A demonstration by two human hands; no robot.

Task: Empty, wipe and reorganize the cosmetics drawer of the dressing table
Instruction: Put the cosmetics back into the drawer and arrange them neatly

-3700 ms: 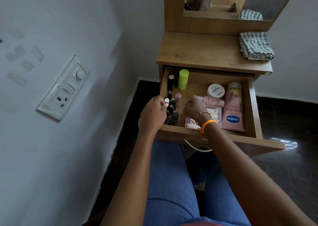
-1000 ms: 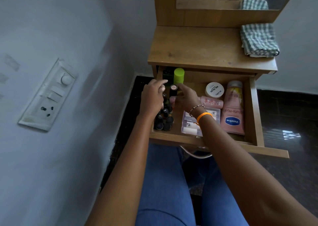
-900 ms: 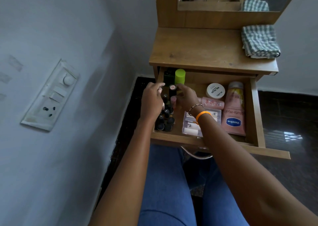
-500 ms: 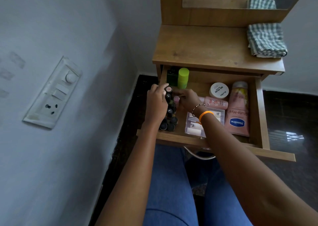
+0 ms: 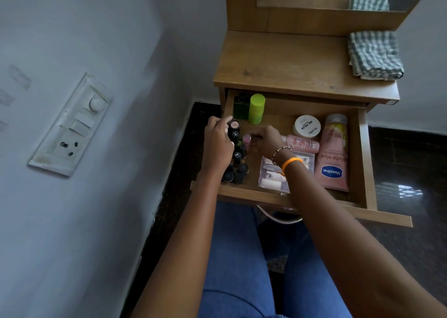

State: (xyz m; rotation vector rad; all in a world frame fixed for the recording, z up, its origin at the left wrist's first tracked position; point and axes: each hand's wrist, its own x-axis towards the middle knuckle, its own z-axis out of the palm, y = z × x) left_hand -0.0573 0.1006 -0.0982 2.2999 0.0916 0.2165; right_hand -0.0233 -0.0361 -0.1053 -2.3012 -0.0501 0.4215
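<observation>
drawer (image 5: 362, 148): pulled wide open under the bench (image 5: 290, 61), still full of stuff
left hand (image 5: 217, 143): at the drawer's 9 o'clock edge, fingers curled round a dark lipstick tube (image 5: 234, 130) with a peach dot on its cap
right hand (image 5: 264, 141): right beside it, fingertips pinching a little pink-capped tube (image 5: 246, 139)
dark caps (image 5: 238, 170): bunch of small bottles clustered at 7 o'clock, just below the left hand
green cylinder (image 5: 256, 108): upright at 11 o'clock, next to a dark green bottle (image 5: 241, 107)
Vaseline tube (image 5: 335, 153): lying flat along the 3 o'clock side
white jar (image 5: 306, 126): toward 1 o'clock
checked cloth (image 5: 375, 55): folded on the bench top, 2 o'clock corner
</observation>
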